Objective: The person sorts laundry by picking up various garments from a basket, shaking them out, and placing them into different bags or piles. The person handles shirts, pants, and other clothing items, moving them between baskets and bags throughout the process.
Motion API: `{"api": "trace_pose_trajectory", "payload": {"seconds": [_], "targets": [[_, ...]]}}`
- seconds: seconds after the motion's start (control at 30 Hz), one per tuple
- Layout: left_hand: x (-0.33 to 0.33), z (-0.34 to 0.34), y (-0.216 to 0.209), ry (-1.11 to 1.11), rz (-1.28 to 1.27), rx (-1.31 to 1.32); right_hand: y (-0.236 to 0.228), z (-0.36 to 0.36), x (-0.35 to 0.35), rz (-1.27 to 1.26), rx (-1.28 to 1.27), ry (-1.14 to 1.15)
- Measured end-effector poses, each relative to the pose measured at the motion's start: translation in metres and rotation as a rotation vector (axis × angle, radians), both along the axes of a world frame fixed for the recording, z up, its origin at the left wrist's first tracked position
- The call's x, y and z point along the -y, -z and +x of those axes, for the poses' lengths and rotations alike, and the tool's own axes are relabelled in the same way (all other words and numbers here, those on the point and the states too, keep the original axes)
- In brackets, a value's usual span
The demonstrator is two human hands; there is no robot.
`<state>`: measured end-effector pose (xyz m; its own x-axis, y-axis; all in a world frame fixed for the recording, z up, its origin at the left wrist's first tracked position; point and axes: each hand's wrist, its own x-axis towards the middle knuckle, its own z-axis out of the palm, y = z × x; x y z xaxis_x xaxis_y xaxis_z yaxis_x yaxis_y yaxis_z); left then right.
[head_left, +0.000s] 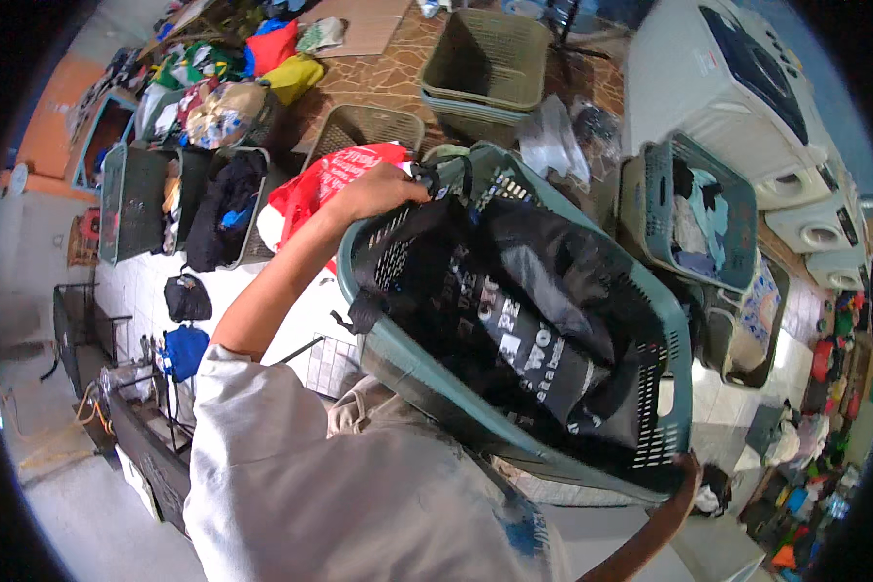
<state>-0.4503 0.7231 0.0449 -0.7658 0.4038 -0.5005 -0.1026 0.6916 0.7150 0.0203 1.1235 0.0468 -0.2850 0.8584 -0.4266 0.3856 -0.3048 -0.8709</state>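
A large grey-green plastic laundry basket (412, 364) with slotted walls is held up, tilted, in front of my body. Inside it lies a black bag (553, 262) with white print, its sides crumpled and part of it tucked around the basket's end. My left hand (383, 191) is closed at the far left end of the basket, on the rim; its fingertips are partly hidden. At the near right corner, my right hand (685, 477) grips the rim, with most of its fingers out of sight. Red plastic bags (310, 189) sit just beyond my left forearm.
Stacked empty baskets (485, 58) stand at the far side. On the right, a basket of clothes (698, 213) is near white washing machines (718, 87). Filled baskets (136, 204) and clothes piles line the left. A dark metal frame (145, 427) stands at the near left.
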Motion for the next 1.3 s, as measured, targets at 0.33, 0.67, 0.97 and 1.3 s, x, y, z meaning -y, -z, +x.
{"api": "trace_pose_trajectory", "payload": {"seconds": [0.33, 0.67, 0.97, 1.3], "targets": [[0.068, 0.025, 0.005, -0.021, 0.162, -0.175, 0.001, -0.002, 0.043, -0.021, 0.034, 0.033], [0.123, -0.027, -0.012, 0.126, 0.251, -0.080, -0.071, -0.022, 0.233, 0.277, -0.030, 0.378], [0.235, -0.107, 0.014, 0.398, 0.183, -0.011, -0.064, -0.029, 0.438, 0.116, 0.057, 0.427], [0.153, -0.113, 0.033, 0.843, 0.160, 0.144, -0.030, 0.036, 0.591, 0.017, 0.062, 0.811]]}}
